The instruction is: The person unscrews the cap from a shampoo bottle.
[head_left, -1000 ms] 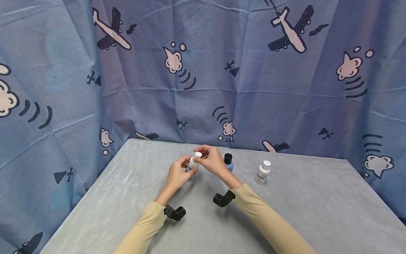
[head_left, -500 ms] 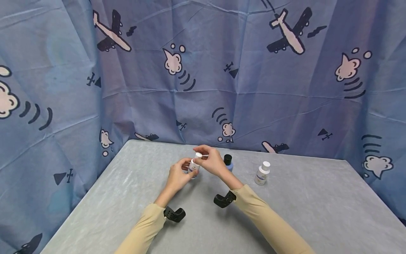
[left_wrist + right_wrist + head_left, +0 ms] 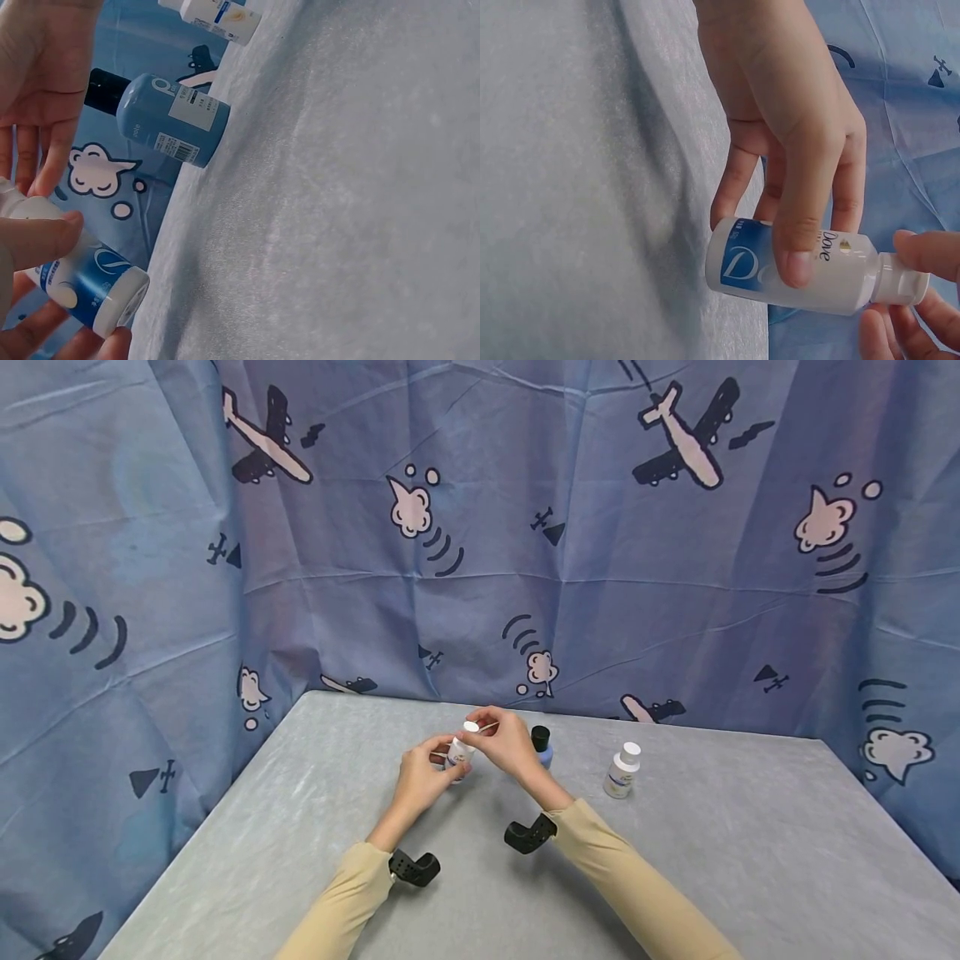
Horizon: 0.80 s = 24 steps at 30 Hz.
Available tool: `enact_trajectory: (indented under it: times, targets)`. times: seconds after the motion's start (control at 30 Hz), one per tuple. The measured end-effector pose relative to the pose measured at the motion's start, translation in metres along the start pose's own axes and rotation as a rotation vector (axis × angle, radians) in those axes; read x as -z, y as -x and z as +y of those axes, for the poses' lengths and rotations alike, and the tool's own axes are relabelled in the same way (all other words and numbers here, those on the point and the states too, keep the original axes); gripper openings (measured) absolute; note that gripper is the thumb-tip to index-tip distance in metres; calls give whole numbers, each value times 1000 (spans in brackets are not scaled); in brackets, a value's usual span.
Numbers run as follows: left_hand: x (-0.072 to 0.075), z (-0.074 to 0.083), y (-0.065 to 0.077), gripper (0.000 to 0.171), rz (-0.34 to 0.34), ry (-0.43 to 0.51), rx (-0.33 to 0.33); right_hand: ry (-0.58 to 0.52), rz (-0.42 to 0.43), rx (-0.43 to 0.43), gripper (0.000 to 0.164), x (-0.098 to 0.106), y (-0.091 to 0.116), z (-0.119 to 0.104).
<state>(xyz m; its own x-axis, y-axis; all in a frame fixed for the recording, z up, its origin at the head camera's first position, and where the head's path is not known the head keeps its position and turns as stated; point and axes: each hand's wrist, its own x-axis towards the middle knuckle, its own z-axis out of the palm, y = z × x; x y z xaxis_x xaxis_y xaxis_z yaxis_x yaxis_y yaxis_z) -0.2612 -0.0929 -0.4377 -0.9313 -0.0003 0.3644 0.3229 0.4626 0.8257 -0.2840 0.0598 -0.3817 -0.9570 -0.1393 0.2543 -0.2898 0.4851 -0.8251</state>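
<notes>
A small white Dove bottle [image 3: 458,762] with a blue band is held off the table, cap end up. My left hand [image 3: 420,774] grips its body, the thumb lying across the label in the right wrist view. At the top, fingers of my right hand [image 3: 504,745] pinch the white flip cap [image 3: 901,282], which looks closed. Part of the label is hidden behind the left thumb. Just right of my right hand stands a blue bottle [image 3: 172,118] with a black cap, partly covered by that hand in the head view. Farther right, a second white bottle [image 3: 621,774] stands upright.
A pale grey cloth covers the table [image 3: 300,860]. Behind it and to both sides hangs a blue curtain [image 3: 480,543] with plane prints. Each wrist wears a black camera mount [image 3: 415,867].
The held bottle has come a little more upright and slightly lower. Both hands keep their places on its body and cap. The two standing bottles stay where they were.
</notes>
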Motion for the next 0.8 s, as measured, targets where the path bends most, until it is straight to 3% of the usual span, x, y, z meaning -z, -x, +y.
enact_trajectory:
  times: [0.5,0.8]
  targets:
    - [-1,-1,3,40,-56,-3,-28,-77,-54,9,28,2,1,0]
    - [-3,1,4,40,54,-8,13,-110,-53,28,31,-1,3,4]
